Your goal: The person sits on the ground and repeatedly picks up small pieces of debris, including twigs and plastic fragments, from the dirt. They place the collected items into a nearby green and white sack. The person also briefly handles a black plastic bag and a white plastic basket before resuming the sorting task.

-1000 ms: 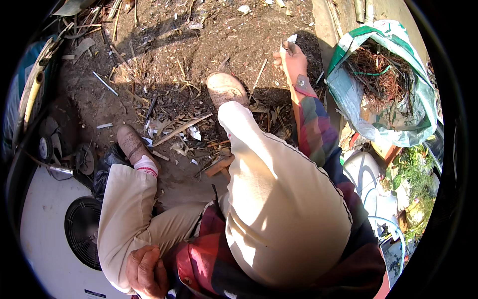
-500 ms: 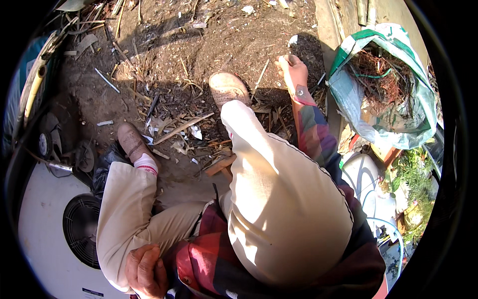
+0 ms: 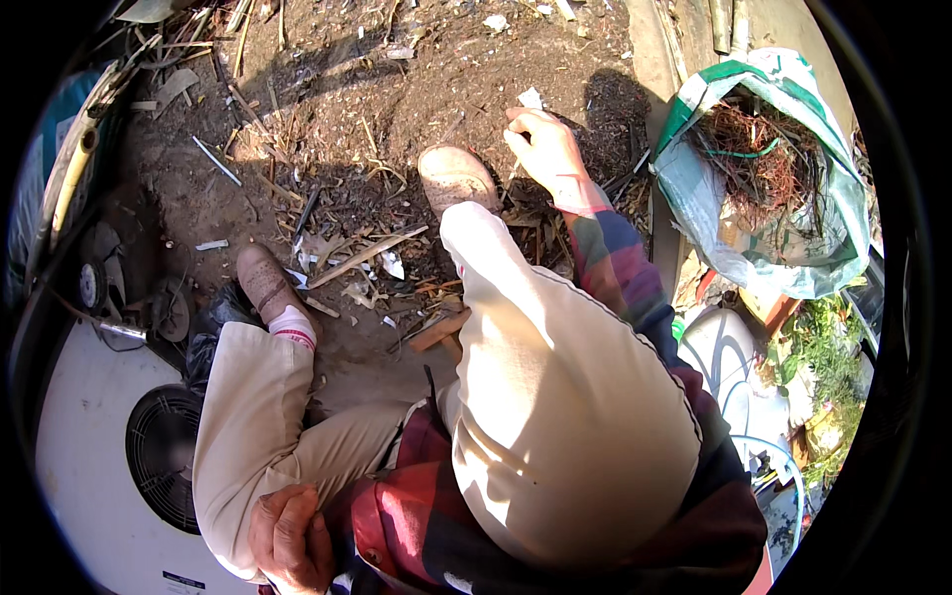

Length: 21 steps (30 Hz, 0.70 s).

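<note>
Out over the soil beyond my right shoe [image 3: 456, 178], my right hand [image 3: 547, 149] is closed with its fingers curled. A small white scrap [image 3: 531, 97] juts out past its knuckles and seems to be held; the grip itself is partly hidden. My left hand [image 3: 290, 540] rests on my lap by the left thigh, fingers bent together, and nothing shows in it. Beneath the right hand lies dark soil [image 3: 476, 89] strewn with wood chips and bits of litter.
At the right stands an open white-and-green woven sack [image 3: 684, 188] holding reddish fibrous tangle [image 3: 759, 149]. A white metal casing with a round fan grille [image 3: 169, 461] lies at lower left. Bamboo poles [image 3: 71, 183] lean at the left, and a wood strip [image 3: 367, 256] lies between my feet.
My right hand has moved left, away from the sack and nearer my right shoe, and the white scrap has shifted along with it. The left hand stays put.
</note>
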Each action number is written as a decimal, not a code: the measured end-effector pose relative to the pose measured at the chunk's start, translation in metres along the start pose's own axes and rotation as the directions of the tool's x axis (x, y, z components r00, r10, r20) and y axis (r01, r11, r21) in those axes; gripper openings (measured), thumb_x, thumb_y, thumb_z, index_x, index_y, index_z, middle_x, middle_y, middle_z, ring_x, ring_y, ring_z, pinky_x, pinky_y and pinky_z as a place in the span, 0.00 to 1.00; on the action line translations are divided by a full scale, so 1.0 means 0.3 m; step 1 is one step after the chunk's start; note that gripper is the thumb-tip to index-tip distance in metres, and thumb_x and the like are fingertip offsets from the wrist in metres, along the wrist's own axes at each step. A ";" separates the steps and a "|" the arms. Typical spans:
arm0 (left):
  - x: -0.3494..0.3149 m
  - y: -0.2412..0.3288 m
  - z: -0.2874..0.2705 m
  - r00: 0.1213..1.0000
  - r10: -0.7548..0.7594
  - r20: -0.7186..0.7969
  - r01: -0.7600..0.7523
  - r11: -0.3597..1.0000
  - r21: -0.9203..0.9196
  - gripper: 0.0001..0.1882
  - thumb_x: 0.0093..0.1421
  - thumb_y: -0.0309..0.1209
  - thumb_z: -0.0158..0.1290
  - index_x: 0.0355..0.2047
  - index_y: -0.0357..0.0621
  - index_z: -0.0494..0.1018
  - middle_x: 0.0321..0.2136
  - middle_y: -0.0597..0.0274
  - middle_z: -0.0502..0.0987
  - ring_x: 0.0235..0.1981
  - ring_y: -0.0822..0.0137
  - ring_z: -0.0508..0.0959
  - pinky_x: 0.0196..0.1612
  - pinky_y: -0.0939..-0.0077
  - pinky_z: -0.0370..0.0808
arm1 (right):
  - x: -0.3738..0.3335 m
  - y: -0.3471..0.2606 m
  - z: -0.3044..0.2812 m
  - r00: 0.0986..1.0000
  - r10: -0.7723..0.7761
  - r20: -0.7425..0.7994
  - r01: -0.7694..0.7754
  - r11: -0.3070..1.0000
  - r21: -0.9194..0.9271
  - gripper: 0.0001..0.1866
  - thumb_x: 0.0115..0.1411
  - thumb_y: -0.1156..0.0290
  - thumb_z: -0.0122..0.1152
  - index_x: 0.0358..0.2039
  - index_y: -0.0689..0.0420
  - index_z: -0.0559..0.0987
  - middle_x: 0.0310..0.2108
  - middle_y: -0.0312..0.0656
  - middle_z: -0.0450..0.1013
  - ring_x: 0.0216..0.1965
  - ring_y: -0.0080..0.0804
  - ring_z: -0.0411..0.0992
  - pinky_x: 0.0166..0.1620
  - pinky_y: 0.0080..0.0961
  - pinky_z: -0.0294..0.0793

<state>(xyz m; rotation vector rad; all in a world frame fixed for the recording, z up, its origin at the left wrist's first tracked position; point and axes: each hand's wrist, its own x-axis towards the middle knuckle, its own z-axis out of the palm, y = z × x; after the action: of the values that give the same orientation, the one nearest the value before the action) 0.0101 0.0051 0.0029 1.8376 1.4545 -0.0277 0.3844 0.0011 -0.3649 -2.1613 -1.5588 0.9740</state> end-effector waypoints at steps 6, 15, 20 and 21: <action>-0.005 -0.001 -0.001 1.000 -0.005 0.003 0.005 1.000 0.007 0.11 0.53 0.18 0.48 0.38 0.36 0.72 0.29 0.47 0.76 0.26 0.59 0.76 0.30 0.71 0.74 | 0.061 -0.031 -0.048 0.990 0.088 -0.106 -0.088 0.996 0.005 0.09 0.55 0.69 0.63 0.35 0.59 0.81 0.33 0.43 0.77 0.35 0.33 0.77 0.38 0.23 0.74; -0.001 -0.008 -0.006 1.000 0.012 0.025 -0.012 1.000 0.020 0.08 0.56 0.21 0.49 0.37 0.36 0.72 0.28 0.48 0.76 0.25 0.59 0.76 0.30 0.69 0.74 | 0.190 0.010 0.018 0.977 0.082 -0.195 -0.096 0.993 -0.064 0.07 0.53 0.68 0.62 0.34 0.54 0.78 0.31 0.44 0.76 0.35 0.45 0.75 0.38 0.37 0.74; 0.003 -0.013 -0.008 1.000 0.015 0.025 -0.015 1.000 0.008 0.07 0.57 0.22 0.50 0.37 0.36 0.72 0.28 0.48 0.76 0.25 0.58 0.76 0.30 0.69 0.74 | 0.191 0.001 0.021 0.982 0.013 -0.189 -0.047 0.983 -0.175 0.07 0.53 0.68 0.62 0.32 0.54 0.76 0.30 0.44 0.75 0.34 0.46 0.75 0.38 0.39 0.74; -0.001 -0.015 -0.006 1.000 0.012 0.019 -0.012 1.000 0.008 0.07 0.57 0.22 0.50 0.37 0.36 0.72 0.28 0.48 0.76 0.25 0.58 0.76 0.31 0.69 0.74 | 0.192 -0.006 0.015 0.984 0.002 -0.181 -0.037 0.981 -0.192 0.06 0.54 0.68 0.61 0.31 0.54 0.76 0.30 0.44 0.75 0.34 0.46 0.75 0.38 0.39 0.74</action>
<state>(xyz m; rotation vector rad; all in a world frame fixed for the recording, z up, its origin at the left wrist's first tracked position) 0.0056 0.0059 0.0018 1.8479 1.4321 -0.0444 0.3905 0.0543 -0.3869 -2.3260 -1.6053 0.6331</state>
